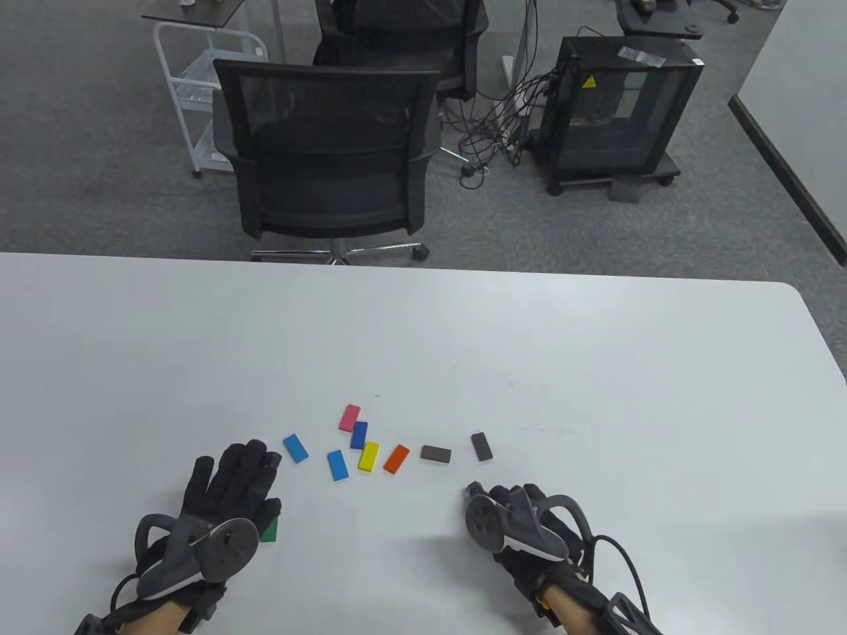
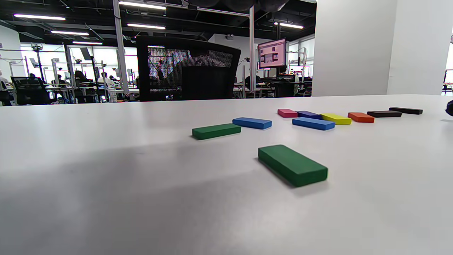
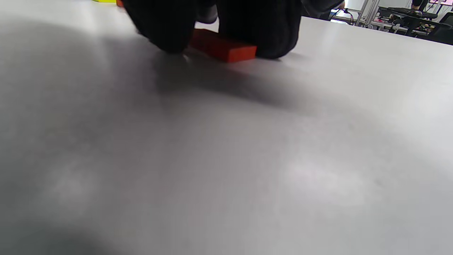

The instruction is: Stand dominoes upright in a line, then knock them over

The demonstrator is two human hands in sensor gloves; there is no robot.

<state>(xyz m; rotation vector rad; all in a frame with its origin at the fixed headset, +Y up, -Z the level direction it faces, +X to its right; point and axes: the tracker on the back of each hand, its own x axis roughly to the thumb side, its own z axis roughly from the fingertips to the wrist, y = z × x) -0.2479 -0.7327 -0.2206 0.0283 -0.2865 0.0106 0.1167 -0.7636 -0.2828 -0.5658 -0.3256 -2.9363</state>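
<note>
Several coloured dominoes lie flat on the white table [image 1: 595, 370]: pink [image 1: 349, 418], dark blue [image 1: 358, 434], two blue [image 1: 295, 448] [image 1: 337, 465], yellow [image 1: 368, 456], orange [image 1: 396, 459], brown [image 1: 435, 454] and black [image 1: 481, 446]. My left hand [image 1: 238, 473] is spread with straight fingers just left of them, holding nothing. A green domino [image 1: 270, 530] peeks out beside its thumb. The left wrist view shows two green dominoes [image 2: 292, 164] [image 2: 216, 131] lying flat. My right hand [image 1: 490, 499] is curled low on the table. Its fingers [image 3: 272, 32] pinch a flat red domino [image 3: 223, 47], hidden in the table view.
A black mesh office chair [image 1: 324, 145] stands beyond the table's far edge. Further back on the carpet are a black equipment cabinet [image 1: 615, 112] with cables and a white cart [image 1: 192, 86]. The table's right edge [image 1: 820, 337] curves away near the corner.
</note>
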